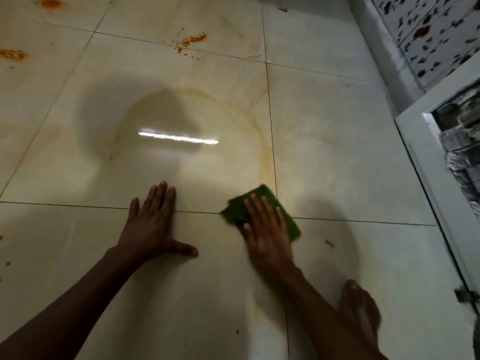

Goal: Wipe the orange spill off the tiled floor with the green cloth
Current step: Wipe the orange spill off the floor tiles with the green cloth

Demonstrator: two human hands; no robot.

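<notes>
My right hand point(266, 231) presses flat on the folded green cloth point(287, 219), which lies on the pale tiled floor point(337, 157) over a grout crossing. My left hand point(153, 222) rests flat on the tiles to the left, fingers spread, holding nothing. Orange splatter point(192, 40) marks the tile far ahead. More orange patches lie at the far left point(13, 54) and top left point(50, 3). A faint yellowish smear arcs point(262, 141) across the tile just beyond the cloth.
A white door frame point(426, 183) runs along the right side, with a speckled tiled wall point(436, 29) behind it. My bare foot point(359, 310) sits at the lower right. Small orange specks point(7, 263) dot the left edge.
</notes>
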